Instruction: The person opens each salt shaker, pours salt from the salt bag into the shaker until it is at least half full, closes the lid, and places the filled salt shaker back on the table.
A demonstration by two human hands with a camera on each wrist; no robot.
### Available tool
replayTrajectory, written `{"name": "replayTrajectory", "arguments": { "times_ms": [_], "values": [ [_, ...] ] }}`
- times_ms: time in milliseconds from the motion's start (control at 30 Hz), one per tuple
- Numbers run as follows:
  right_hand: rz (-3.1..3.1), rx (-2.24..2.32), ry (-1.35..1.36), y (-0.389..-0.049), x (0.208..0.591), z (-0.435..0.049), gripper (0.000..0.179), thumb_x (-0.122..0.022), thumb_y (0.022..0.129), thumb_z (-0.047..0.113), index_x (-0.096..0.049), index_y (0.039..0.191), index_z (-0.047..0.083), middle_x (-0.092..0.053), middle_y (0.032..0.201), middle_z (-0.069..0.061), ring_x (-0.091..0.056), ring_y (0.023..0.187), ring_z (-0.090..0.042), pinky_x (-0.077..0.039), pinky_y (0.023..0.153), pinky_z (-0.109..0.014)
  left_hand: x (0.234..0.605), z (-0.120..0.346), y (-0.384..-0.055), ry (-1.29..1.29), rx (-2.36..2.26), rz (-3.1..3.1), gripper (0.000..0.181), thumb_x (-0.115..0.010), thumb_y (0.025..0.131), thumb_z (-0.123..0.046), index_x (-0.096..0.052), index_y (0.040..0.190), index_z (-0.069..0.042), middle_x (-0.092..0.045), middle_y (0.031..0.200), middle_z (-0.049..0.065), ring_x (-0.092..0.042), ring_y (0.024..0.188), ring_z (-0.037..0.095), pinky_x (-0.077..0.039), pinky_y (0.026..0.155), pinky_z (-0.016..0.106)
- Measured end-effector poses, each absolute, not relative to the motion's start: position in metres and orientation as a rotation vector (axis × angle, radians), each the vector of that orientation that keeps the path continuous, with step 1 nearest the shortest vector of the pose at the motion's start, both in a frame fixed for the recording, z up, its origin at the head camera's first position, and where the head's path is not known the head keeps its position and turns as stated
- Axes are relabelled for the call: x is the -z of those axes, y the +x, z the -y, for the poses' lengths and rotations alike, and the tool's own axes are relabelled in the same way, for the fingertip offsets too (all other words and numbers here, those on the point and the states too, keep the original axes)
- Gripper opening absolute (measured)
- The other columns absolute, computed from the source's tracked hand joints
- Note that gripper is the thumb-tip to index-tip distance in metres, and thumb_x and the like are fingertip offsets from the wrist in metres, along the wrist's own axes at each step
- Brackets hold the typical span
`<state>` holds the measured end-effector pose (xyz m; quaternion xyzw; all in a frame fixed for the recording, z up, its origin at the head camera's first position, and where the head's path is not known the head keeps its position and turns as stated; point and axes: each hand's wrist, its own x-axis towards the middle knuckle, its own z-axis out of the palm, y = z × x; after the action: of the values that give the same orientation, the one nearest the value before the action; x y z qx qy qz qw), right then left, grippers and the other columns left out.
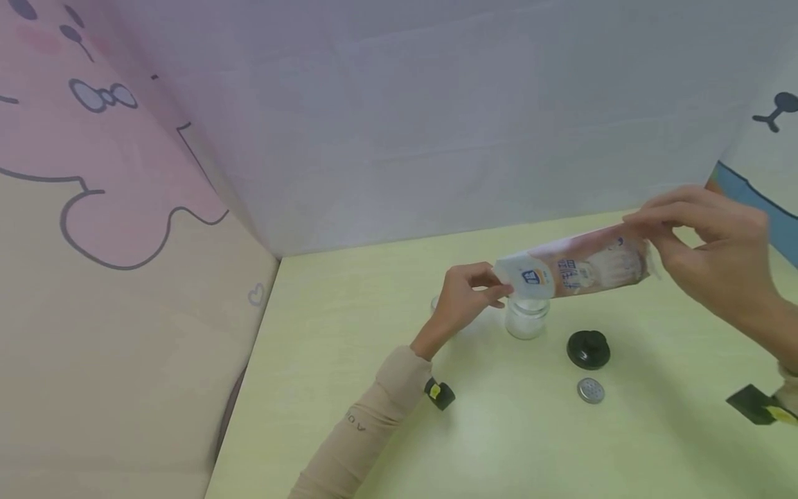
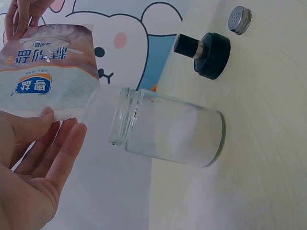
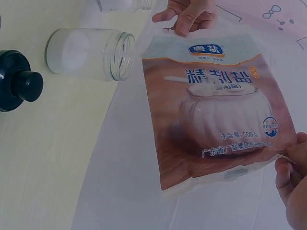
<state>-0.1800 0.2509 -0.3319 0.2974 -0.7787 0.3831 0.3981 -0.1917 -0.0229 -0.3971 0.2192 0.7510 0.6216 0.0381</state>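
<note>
While both hands pinch pink-brown salt bag [image 1: 580, 267] ends — tilted over open glass jar [image 1: 526, 317].

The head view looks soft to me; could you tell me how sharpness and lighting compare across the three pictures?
Head view: hazy, the bag print smeared, faint shadows. Left wrist view: the glass jar crisp, mild sheen on the table. Right wrist view: bag lettering legible, light even.
</note>
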Motion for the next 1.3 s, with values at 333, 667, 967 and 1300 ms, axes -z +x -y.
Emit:
{"name": "replayTrajectory", "arguments": {
  "times_ms": [333,667,967,1300],
  "values": [
    [1.955,-0.974,0.747,-0.1803,0.3315,-0.2505,0.013,-0.067,0.085,0.001,-0.072,0.076,-0.007,-0.066,0.074,-0.011,-0.052,0.078,0.009,-0.037,0.07,-0.011,0.3989,0.0222,-0.1935,0.669,-1.91,-2.298,0.01,-0.067,0.083,0.007,-0.067,0.092,0.008,-0.069,0.089,0.02,-0.068,0.078,0.019,-0.06,0.063,0.036],
    [1.954,-0.985,0.759,-0.1792,0.3309,-0.2502,0.008,-0.068,0.077,-0.013,-0.072,0.076,-0.007,-0.068,0.077,-0.001,-0.052,0.077,0.007,-0.037,0.07,-0.011,0.3988,0.0223,-0.1925,0.665,-1.919,-2.292,0.01,-0.067,0.083,0.007,-0.066,0.093,0.008,-0.068,0.091,0.021,-0.069,0.079,0.02,-0.06,0.064,0.037],
    [1.968,-0.974,0.751,-0.1792,0.3311,-0.2508,0.014,-0.068,0.086,0.003,-0.072,0.076,-0.006,-0.065,0.075,-0.012,-0.052,0.079,0.008,-0.037,0.071,-0.011,0.4,0.022,-0.1922,0.666,-1.908,-2.303,0.011,-0.067,0.083,0.006,-0.067,0.094,0.007,-0.069,0.09,0.019,-0.068,0.077,0.016,-0.06,0.063,0.034],
    [2.002,-0.949,0.759,-0.1782,0.3309,-0.2514,0.018,-0.064,0.089,0.007,-0.073,0.079,-0.005,-0.066,0.077,-0.013,-0.052,0.082,0.007,-0.038,0.071,-0.01,0.401,0.0229,-0.1924,0.664,-1.909,-2.293,0.011,-0.067,0.084,0.005,-0.067,0.095,0.007,-0.069,0.091,0.019,-0.068,0.078,0.015,-0.06,0.064,0.034]
  ]
}}
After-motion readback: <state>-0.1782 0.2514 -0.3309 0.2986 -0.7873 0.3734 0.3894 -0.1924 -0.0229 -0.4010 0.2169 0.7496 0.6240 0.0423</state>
